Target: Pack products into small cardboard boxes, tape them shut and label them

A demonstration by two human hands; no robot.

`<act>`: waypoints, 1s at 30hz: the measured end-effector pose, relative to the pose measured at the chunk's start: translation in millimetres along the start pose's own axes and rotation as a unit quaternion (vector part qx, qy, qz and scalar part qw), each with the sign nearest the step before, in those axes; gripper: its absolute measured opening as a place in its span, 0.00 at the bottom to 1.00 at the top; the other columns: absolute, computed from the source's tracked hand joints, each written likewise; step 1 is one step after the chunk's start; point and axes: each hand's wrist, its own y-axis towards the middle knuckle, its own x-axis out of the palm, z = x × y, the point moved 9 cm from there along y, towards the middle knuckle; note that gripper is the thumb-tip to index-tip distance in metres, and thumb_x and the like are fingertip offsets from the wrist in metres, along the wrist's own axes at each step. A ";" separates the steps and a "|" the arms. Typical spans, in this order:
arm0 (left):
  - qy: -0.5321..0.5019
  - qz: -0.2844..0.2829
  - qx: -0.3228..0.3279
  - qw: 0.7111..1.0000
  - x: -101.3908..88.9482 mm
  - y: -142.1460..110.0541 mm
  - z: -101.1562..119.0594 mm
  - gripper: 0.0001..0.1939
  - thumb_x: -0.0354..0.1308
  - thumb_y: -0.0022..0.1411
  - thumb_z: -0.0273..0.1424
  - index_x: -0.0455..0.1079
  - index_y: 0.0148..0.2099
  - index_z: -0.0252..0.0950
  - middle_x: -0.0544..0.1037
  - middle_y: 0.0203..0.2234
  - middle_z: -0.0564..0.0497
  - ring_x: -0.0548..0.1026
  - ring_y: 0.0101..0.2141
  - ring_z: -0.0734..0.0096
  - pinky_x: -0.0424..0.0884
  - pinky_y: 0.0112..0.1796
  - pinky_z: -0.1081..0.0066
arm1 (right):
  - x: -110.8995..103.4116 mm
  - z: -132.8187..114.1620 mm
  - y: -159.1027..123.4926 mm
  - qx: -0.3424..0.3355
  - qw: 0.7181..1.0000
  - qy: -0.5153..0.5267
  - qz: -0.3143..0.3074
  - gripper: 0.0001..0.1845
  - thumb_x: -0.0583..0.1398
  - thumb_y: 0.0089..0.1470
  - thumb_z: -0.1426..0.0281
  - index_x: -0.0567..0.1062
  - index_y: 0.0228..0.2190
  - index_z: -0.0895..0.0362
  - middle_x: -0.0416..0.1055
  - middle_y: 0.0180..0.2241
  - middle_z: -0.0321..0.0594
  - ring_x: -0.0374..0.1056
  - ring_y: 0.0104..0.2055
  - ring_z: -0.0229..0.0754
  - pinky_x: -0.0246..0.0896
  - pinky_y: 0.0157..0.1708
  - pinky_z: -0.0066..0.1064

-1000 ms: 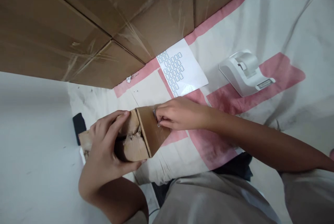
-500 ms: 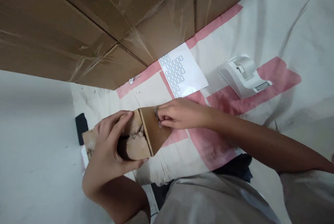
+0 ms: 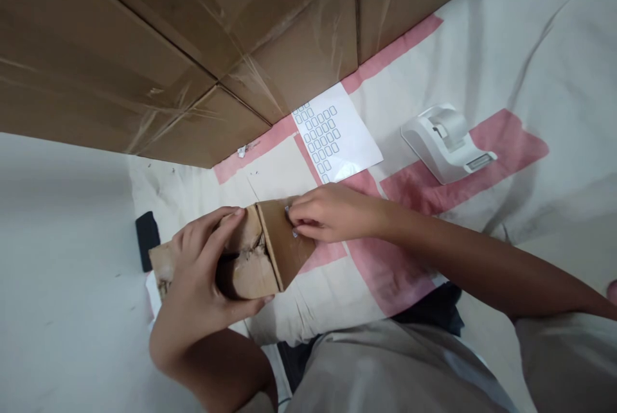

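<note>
A small, worn cardboard box [image 3: 270, 249] sits low in the middle of the view. My left hand [image 3: 202, 275] grips it from the left, fingers wrapped over its crumpled end. My right hand [image 3: 328, 212] rests on the box's flat side, its fingertips pinched on a small pale sticker [image 3: 290, 220] pressed against the cardboard. A white sheet of small blue-outlined stickers [image 3: 332, 133] lies on the cloth just beyond my right hand.
Large taped cardboard cartons [image 3: 193, 40] fill the upper left. A white label dispenser [image 3: 446, 142] stands on the white and pink cloth [image 3: 482, 66] at right. A dark flat object [image 3: 145, 239] lies left of the box. My lap is at the bottom.
Both hands and the box stay in almost the same pose; only the view has shifted slightly.
</note>
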 end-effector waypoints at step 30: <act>-0.008 0.019 0.017 1.000 3.4 -2.9 -3.8 0.52 0.66 0.52 0.52 0.47 0.72 0.48 0.63 0.62 0.41 0.64 0.59 0.40 0.58 0.56 0.47 | -8.2 -0.8 -4.0 -0.017 0.999 0.015 0.041 0.52 0.72 0.51 0.62 0.53 0.68 0.57 0.61 0.63 0.54 0.59 0.64 0.54 0.57 0.62 0.46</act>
